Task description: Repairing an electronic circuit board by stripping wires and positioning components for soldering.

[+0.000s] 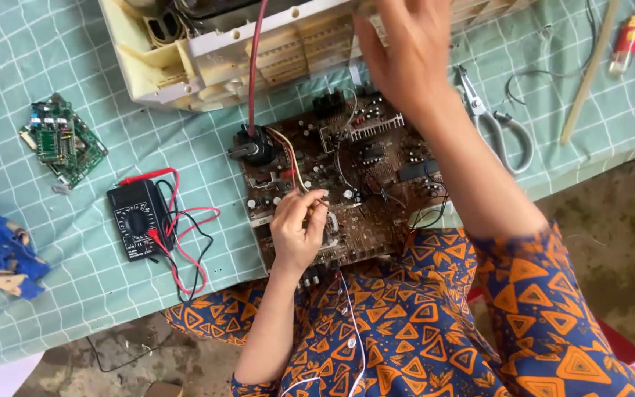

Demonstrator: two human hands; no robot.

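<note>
On brown circuit board (361, 184), left hand (299, 228) pinching wires (295, 165)

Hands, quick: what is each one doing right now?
Left hand: closed, pinching thin wires over the brown circuit board.
Right hand: open, raised above the board near the cream casing, holding nothing.

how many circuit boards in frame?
2. A large brown board at table centre under the left hand, and a small green board near the table's left edge. More may sit hidden inside the cream casing.
</note>
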